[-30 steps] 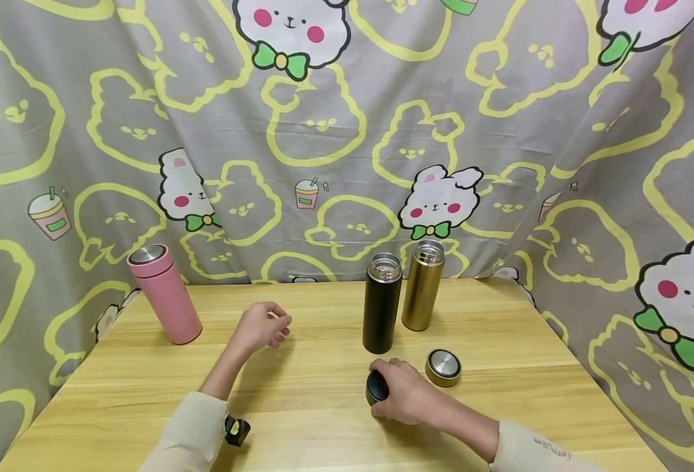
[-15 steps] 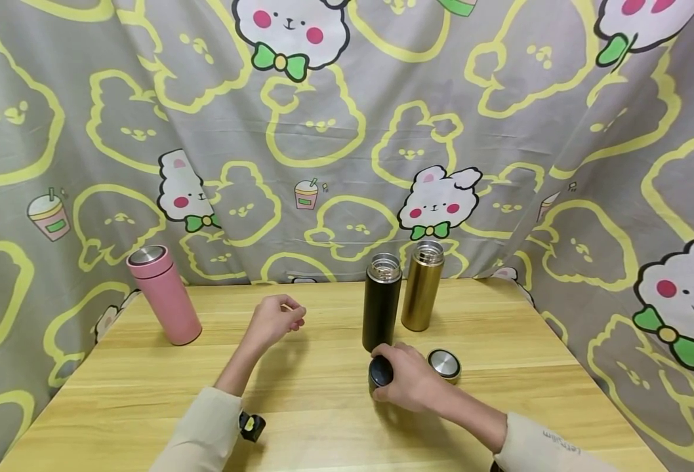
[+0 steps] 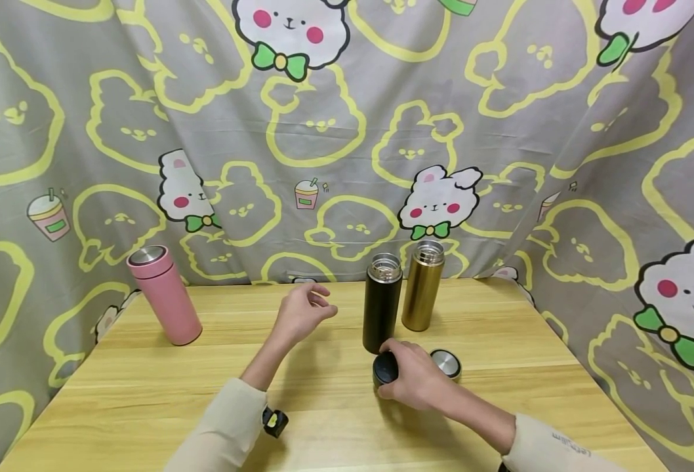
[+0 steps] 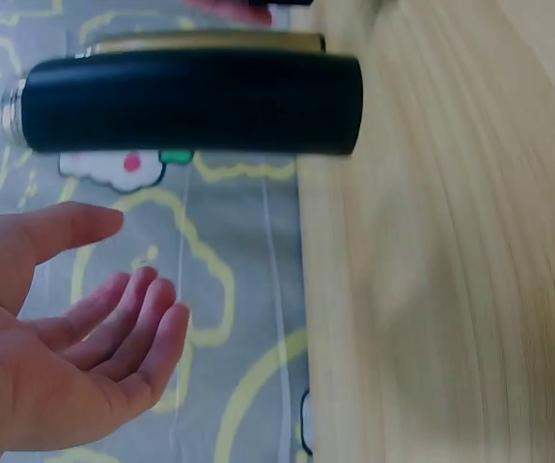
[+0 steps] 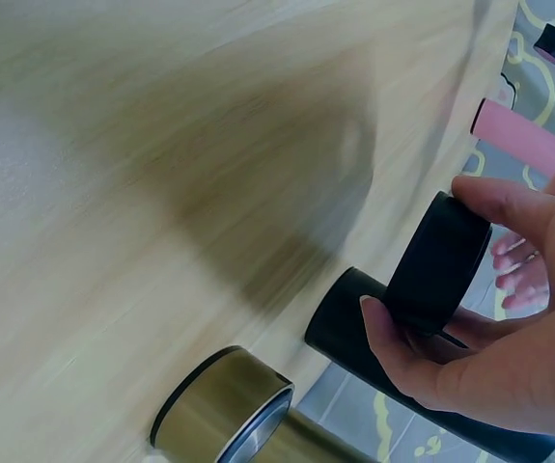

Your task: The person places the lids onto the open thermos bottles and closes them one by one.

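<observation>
My right hand (image 3: 416, 377) grips a black bottle lid (image 5: 441, 262) by its sides, with the fingers and thumb round its rim. Just behind the lid stands the black thermos bottle (image 3: 380, 308), upright with its steel mouth uncovered. My left hand (image 3: 304, 313) is in the air left of that bottle, fingers loosely bent and holding nothing. In the left wrist view the left palm faces the black bottle across a gap. The gold lid (image 3: 446, 364) lies on the table, partly hidden behind my right hand.
A gold thermos bottle (image 3: 422, 288), also uncovered, stands behind and right of the black one. At the far left a pink thermos bottle (image 3: 166, 298) has its lid on. A patterned curtain (image 3: 347, 144) hangs along the back edge of the wooden table (image 3: 117, 406).
My left hand has moved right toward the black bottle. The right hand has lifted the black lid slightly and shifted it right, nearer that bottle. The bottles have stayed put.
</observation>
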The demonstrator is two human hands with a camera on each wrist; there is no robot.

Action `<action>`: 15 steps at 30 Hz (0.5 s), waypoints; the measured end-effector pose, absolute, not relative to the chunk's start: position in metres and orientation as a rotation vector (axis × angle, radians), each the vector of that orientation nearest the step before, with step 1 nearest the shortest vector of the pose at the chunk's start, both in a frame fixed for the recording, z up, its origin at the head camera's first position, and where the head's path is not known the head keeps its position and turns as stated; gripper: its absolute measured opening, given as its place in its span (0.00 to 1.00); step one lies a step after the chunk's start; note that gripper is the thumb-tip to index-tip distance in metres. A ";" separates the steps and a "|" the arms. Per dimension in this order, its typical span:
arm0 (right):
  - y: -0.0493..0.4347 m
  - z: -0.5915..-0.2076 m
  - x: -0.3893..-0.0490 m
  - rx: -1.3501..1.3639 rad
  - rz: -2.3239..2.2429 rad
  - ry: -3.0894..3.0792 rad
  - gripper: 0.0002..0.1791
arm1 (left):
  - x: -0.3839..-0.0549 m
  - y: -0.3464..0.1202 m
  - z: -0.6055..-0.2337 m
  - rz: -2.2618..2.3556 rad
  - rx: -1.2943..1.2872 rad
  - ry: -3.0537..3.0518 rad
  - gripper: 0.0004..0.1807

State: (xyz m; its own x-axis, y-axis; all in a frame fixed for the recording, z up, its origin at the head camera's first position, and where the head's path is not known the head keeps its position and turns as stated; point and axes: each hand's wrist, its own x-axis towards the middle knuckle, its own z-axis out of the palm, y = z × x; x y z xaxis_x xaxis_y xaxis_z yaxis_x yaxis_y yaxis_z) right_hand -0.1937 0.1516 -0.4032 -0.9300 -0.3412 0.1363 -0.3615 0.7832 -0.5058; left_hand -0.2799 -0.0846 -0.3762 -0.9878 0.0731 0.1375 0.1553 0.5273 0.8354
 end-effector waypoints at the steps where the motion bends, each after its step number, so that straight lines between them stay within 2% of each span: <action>1: 0.152 -0.403 -0.194 0.576 0.842 -2.934 0.33 | -0.279 -0.081 -0.375 -1.481 -0.210 -2.652 0.18; 10: 0.153 -0.404 -0.197 0.564 0.814 -2.948 0.32 | -0.274 -0.045 -0.372 -1.609 -0.320 -2.587 0.44; 15: 0.154 -0.405 -0.197 0.574 0.809 -2.945 0.32 | -0.276 -0.027 -0.373 -1.664 -0.340 -2.553 0.49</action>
State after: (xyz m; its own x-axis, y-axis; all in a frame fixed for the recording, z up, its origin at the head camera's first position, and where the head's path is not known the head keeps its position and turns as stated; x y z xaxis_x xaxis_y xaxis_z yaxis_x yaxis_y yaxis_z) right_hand -0.1972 0.1539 -0.4053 -0.9311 -0.3412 0.1289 -0.3592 0.7962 -0.4869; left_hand -0.2758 -0.0270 -0.3730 -0.9727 0.1435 0.1825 0.2249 0.3872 0.8941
